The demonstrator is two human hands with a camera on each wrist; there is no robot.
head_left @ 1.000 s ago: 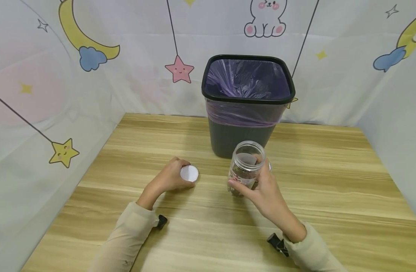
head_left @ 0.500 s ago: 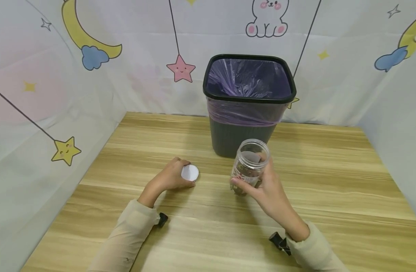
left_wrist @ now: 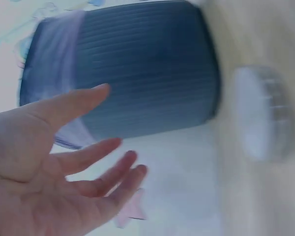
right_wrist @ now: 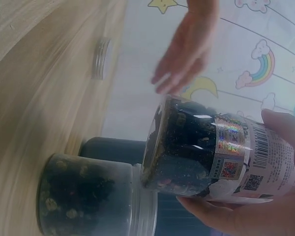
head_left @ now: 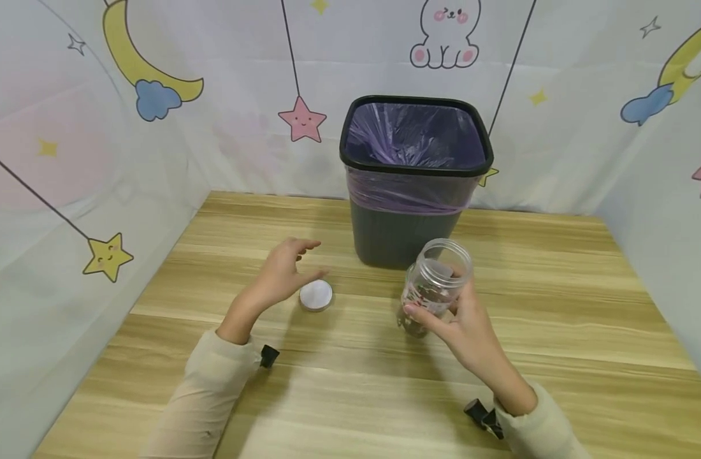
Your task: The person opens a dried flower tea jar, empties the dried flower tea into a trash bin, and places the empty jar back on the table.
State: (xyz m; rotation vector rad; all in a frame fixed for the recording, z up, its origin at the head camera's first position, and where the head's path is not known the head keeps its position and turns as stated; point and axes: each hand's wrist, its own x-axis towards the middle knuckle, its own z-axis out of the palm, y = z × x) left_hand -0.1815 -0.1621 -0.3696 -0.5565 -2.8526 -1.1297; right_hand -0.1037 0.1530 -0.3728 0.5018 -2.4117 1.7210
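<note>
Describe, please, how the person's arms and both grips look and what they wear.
The left sleeve and right sleeve are pale cream, ending at the wrists. The left one carries a small dark mark. A black fitting shows by the left wrist, and a second fitting by the right. The left grip and right grip wear no gloves.

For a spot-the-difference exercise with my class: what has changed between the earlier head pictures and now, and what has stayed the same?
The left hand has let go of the lid and lifted away, leaving it lying on the table. The right hand has moved the jar it grips slightly to the right. The bin and the lid's place stayed much as they were.
</note>
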